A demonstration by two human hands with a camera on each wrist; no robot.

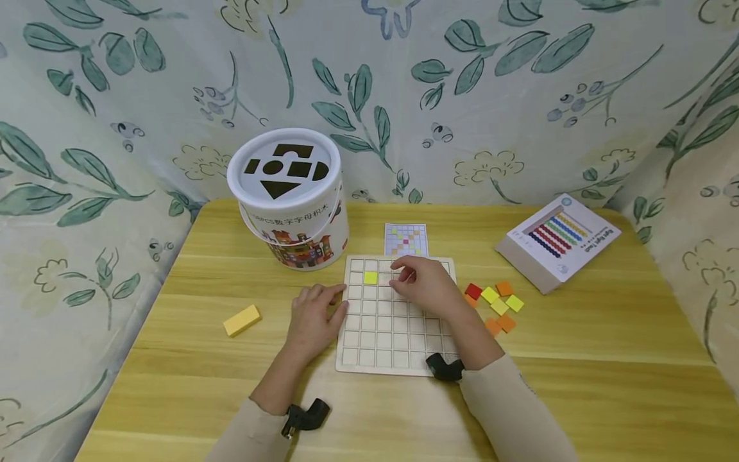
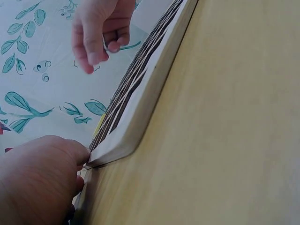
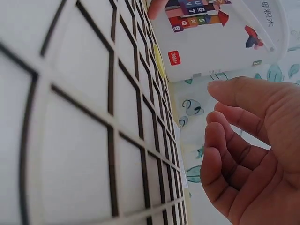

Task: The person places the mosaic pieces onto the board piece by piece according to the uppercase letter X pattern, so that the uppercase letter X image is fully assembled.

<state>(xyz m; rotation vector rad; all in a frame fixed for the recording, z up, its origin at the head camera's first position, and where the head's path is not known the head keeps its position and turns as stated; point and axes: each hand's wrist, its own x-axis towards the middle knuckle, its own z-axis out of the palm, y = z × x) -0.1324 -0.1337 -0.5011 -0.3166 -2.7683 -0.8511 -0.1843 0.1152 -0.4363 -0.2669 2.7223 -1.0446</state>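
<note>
A white grid board lies at the middle of the wooden table, with one yellow tile in its second row. My left hand rests flat on the table, its fingers touching the board's left edge. My right hand hovers over the board's upper right part, fingers loosely curled, and the right wrist view shows this right hand holding nothing. A pile of red, yellow and orange tiles lies just right of the board. A small pattern card lies behind the board.
A white bucket with shape holes in its lid stands at the back left. A yellow block lies at the left. A flat box sits at the back right. Leaf-print cloth surrounds the table.
</note>
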